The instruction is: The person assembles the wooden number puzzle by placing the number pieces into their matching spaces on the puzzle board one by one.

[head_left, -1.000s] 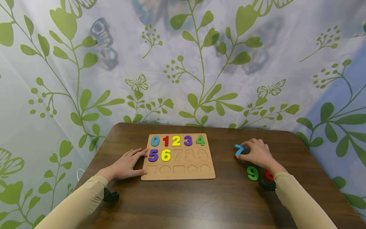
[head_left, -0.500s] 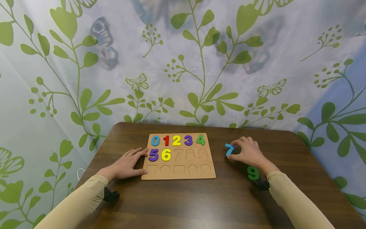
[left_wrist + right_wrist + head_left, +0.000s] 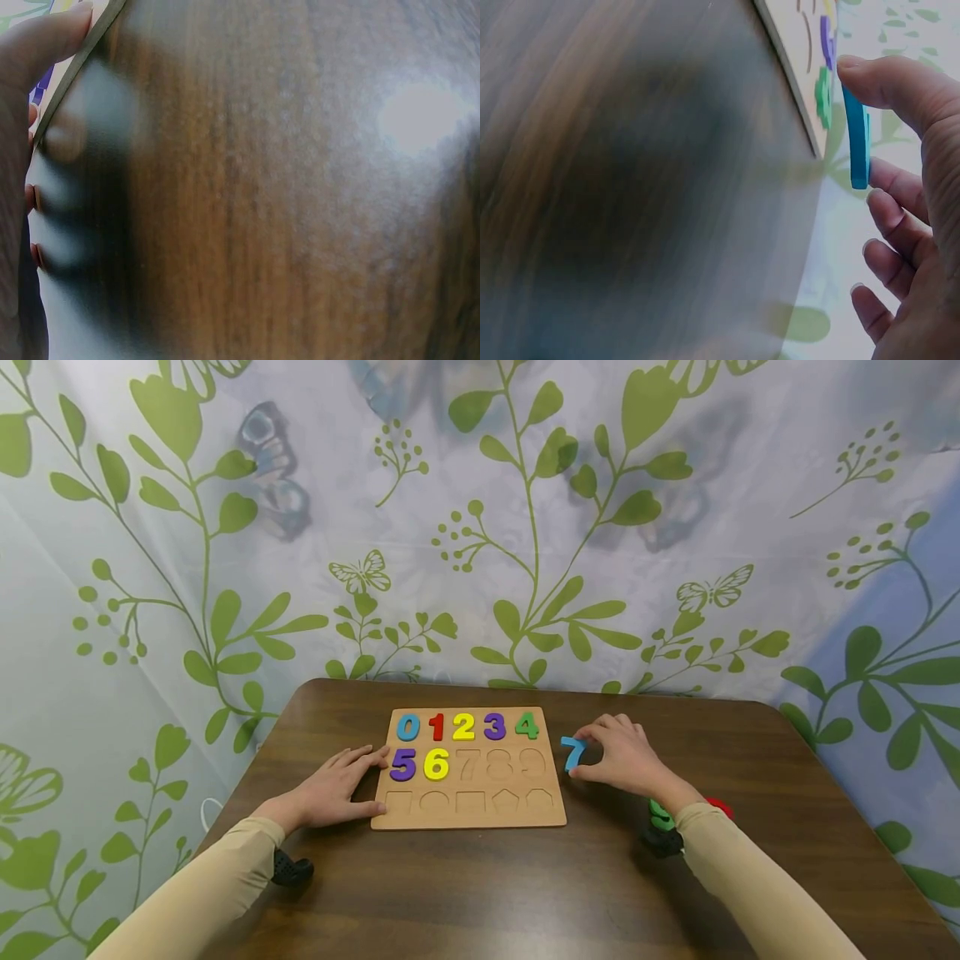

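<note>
A wooden number puzzle board lies on the table, with 0 to 4 filling its top row and a purple 5 and yellow 6 below. Bare recesses for 7, 8 and 9 follow, then a row of shape recesses. My left hand rests at the board's left edge, thumb and fingertips touching it. Between thumb and index finger, my right hand pinches a blue number 7 just off the board's right edge. In the right wrist view the blue 7 appears edge-on above the table.
A green 9 lies partly hidden by my right wrist. Behind that sleeve a bit of a red piece shows. The brown table ends at a patterned curtain at the back.
My right hand has moved left with the blue 7, from the right side of the table to beside the board. The left hand has stayed at the board's edge.
</note>
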### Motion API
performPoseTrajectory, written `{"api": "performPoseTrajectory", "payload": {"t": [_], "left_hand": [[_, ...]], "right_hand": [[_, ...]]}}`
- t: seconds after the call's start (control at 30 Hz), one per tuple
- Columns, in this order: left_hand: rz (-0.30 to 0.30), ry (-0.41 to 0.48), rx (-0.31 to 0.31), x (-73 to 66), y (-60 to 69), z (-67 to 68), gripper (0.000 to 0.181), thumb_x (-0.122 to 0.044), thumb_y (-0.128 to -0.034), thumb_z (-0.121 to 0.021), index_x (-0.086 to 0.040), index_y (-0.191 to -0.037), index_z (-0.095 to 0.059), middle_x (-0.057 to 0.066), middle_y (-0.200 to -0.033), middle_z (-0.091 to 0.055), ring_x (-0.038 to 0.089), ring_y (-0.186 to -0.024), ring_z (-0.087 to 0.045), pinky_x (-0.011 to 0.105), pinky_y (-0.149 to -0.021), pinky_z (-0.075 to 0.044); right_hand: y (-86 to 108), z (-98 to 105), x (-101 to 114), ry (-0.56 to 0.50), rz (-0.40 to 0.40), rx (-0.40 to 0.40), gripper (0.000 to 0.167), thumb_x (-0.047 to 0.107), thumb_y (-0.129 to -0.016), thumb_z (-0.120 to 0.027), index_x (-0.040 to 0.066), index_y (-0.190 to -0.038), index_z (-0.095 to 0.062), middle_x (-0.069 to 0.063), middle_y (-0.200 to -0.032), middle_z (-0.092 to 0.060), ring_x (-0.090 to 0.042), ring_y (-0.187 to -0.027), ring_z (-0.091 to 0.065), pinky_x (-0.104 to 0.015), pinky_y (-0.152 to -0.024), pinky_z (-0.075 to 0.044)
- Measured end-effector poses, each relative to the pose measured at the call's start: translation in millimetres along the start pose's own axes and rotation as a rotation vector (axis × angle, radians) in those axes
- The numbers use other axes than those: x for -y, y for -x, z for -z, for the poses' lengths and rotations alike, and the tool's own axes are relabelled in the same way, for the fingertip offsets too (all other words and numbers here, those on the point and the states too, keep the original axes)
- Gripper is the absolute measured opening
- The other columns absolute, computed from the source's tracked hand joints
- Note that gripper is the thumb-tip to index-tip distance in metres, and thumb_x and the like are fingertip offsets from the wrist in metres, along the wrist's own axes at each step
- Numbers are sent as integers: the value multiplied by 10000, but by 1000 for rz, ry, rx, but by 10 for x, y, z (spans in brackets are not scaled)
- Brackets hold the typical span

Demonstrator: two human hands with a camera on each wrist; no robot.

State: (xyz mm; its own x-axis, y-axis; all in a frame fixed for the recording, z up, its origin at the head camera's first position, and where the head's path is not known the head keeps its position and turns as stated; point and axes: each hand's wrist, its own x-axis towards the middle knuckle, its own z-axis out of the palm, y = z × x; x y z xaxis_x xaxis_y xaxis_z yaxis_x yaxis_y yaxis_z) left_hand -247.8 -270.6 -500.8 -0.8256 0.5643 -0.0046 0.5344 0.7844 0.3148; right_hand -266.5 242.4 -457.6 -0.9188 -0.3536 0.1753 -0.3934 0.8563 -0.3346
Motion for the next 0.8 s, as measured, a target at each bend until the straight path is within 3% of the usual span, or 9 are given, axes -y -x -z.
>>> {"api": "performPoseTrajectory", "payload": {"t": [0.8], "left_hand": [[0,4,-8,-5,7,-1,810,-723,-887,-611,-170,-1469,-498,44,-1663,-303,379,-1512,-251,624,-1198,-168]], "right_hand": [[-340,-285,562,3,89,74,591,565,-746,-859,253,-1233,-734,-5,-1094,-584,-211,-1038,-416,-443,-879,-321]]}}
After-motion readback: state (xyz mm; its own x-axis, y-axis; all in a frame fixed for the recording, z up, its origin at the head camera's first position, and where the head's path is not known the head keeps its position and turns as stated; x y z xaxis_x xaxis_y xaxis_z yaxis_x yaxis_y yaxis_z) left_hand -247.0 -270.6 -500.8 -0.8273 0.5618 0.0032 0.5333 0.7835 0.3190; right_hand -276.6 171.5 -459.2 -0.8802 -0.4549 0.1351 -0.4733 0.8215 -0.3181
